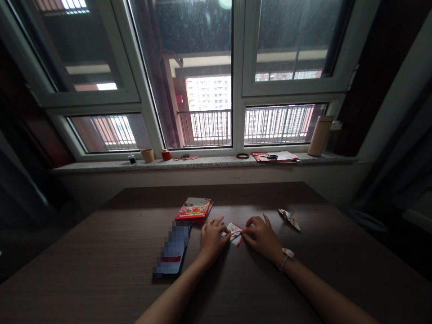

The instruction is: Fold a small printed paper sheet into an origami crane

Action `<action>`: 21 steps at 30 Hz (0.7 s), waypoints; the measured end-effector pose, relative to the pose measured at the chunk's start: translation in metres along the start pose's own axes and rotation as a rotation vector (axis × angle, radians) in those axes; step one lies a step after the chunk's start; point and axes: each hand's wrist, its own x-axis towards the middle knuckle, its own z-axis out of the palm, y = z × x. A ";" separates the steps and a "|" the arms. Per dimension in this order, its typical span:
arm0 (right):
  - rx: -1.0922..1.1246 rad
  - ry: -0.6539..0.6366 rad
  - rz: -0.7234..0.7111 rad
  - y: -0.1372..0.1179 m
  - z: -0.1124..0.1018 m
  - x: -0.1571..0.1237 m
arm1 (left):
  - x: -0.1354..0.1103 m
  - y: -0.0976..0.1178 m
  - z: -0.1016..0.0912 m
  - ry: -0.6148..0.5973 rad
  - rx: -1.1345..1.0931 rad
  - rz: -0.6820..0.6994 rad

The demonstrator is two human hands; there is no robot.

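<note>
Between my hands is a small folded piece of printed paper, white with red and other coloured print, low over the brown table. My left hand pinches its left edge between thumb and forefinger. On the opposite side, my right hand grips the right edge the same way, its other fingers raised. A bracelet with a pale ornament circles my right wrist. Just beyond my left hand lies a stack of red and white printed sheets. The fingertips cover parts of the paper's edges.
A phone with a blurred screen lies left of my left forearm. A folded printed paper piece rests on the table at right. The windowsill holds a paper cup, scissors on papers, and a tan bottle.
</note>
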 end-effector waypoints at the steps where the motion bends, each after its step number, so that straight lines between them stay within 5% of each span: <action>1: -0.021 0.007 0.009 -0.001 0.000 0.000 | 0.000 0.000 0.000 -0.006 0.003 0.008; 9: -0.066 0.051 0.124 0.000 0.004 0.005 | 0.001 -0.002 -0.002 -0.118 0.005 0.148; 21: -0.073 0.058 0.161 -0.001 0.008 0.005 | 0.001 -0.003 -0.003 -0.177 -0.108 0.170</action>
